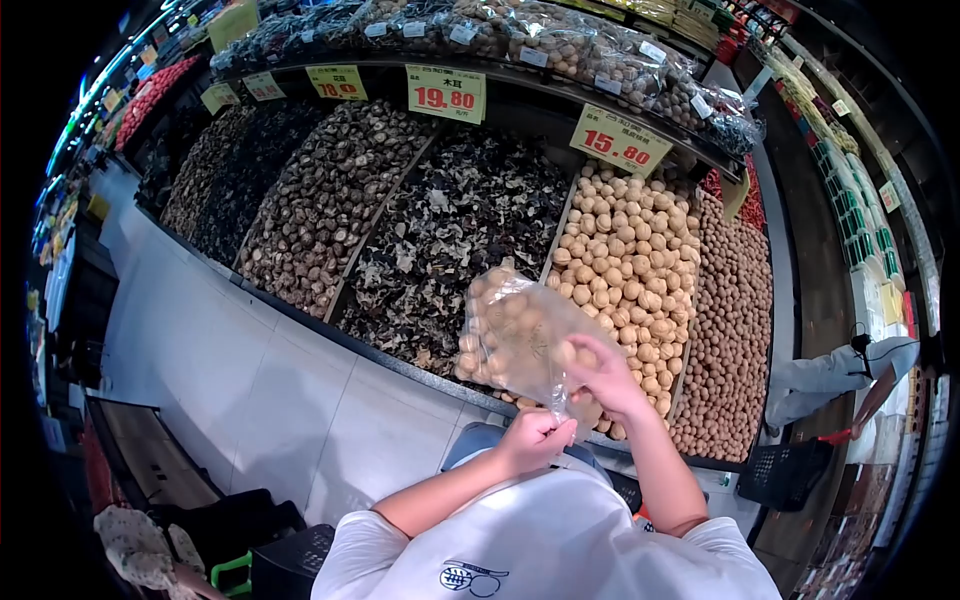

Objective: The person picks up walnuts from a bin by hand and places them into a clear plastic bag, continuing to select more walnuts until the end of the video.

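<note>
A clear plastic bag [545,335] with several walnuts [495,325] bunched at its far end reaches over the front of the bins. My left hand [537,441] is closed on the bag's gathered near edge, close to my chest. My right hand [610,385] is curled at the bag's right side. A pale walnut [573,354] shows at its fingertips, partly hidden by the fingers and the film. Beyond the right hand lies the bin of loose walnuts [630,240], and under the bag's left part is the bin of dried black fungus [450,220].
Dried mushrooms [325,195] fill a bin to the left, small brown nuts [725,330] one to the right. Price signs [445,93] hang below a shelf of bagged goods [560,45]. At the right, a person [830,380] stands near a black basket [790,470].
</note>
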Motion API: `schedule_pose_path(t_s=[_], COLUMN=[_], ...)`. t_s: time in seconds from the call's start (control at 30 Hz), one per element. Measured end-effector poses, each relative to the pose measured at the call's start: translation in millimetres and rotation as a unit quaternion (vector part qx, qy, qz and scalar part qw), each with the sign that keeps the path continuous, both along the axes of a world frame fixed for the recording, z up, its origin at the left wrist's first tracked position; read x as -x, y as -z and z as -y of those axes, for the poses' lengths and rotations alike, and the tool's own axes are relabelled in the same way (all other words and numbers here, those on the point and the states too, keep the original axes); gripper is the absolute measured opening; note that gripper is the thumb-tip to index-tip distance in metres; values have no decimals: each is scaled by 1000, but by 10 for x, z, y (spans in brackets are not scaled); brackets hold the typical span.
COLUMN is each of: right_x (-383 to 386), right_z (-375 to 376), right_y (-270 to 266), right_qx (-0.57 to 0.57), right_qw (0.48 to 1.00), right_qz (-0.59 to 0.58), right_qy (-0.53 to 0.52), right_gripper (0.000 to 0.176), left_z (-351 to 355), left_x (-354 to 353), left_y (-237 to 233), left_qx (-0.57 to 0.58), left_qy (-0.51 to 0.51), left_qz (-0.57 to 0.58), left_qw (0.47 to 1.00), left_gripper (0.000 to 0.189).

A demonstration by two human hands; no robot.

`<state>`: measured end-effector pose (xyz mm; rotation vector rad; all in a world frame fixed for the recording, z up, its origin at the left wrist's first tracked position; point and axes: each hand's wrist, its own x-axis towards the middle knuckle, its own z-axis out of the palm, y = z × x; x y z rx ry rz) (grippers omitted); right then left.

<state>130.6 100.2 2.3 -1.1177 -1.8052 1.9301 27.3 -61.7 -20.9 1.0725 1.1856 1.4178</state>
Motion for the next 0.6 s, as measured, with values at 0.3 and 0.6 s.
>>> schedule_pose_path(t_s=[0.3,0.6], right_x=[-1338,-1784], right_z=[-238,-276], right_y=[107,495], right_qx=[235,152], right_qw=[923,920], right_qz=[-143,-41], right_qy=[268,359], right_gripper=[32,37], left_z=[-106,-170], left_x=[-32,-113], left_y=[-39,-74], left_qx=[28,52], left_qy=[7,-32], left_qz=[-20,-14], left_qw=[999,998], left_gripper=[35,35])
